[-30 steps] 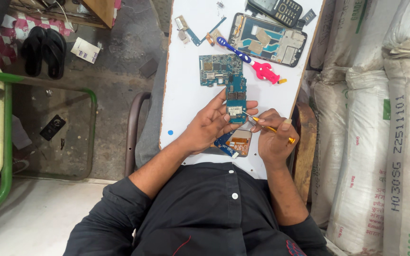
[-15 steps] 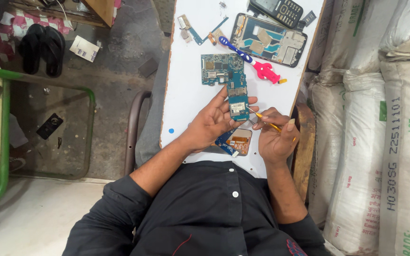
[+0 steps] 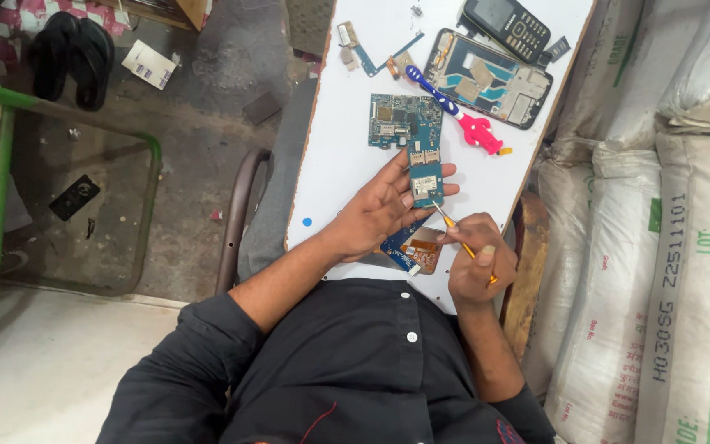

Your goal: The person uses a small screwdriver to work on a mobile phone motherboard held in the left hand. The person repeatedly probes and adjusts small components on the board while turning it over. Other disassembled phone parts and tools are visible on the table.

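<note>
The circuit board (image 3: 421, 152) is blue-green with little silver parts. Its lower end is partly hidden by the left hand (image 3: 384, 210), which lies open with its fingers pressing the board on the white surface (image 3: 338, 164). The right hand (image 3: 474, 263), just below the board, is closed around a thin tool (image 3: 452, 224). The tool's tip touches the board's lower edge; its tip is too small to make out. A brown flex part (image 3: 421, 249) peeks out below the board, half covered by the hands. Above the board lie a toothbrush (image 3: 454, 111), an opened phone frame (image 3: 491, 78) holding small parts, and a keypad phone (image 3: 507, 25), cut off at the top.
</note>
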